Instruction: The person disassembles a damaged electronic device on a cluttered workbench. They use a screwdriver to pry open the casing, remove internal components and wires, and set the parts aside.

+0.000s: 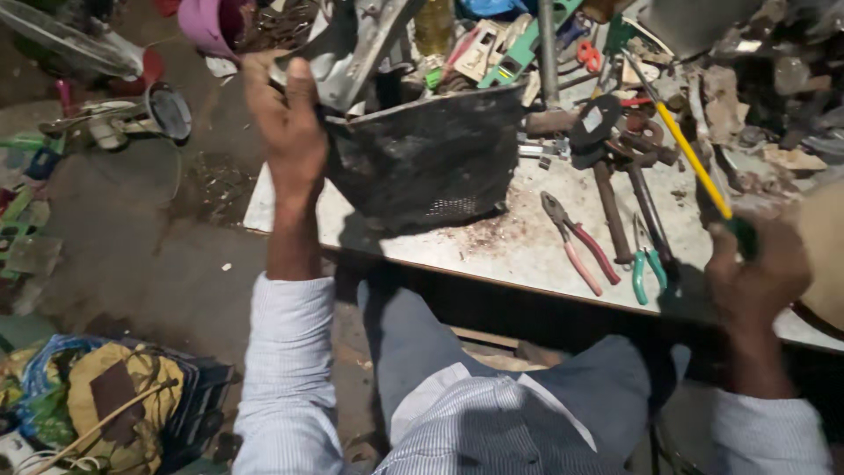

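The left hand (286, 123) grips a grey metal part (352, 44) above a black mesh basket (431, 154). The right hand (758, 268) clenches a yellow-shafted screwdriver (690, 154); red-handled pliers (576, 242) lie between the hands.

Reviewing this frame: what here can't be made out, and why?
- Left hand: its fingers wrap behind the grey metal part, so the grip's far side is hidden.
- Metal part: its top is cut off by the upper edge.
- Right hand: blurred; its hold on the yellow screwdriver is unclear.
- Black mesh basket: its inside faces away.
- Clutter at the bench's far side: too jumbled to identify.
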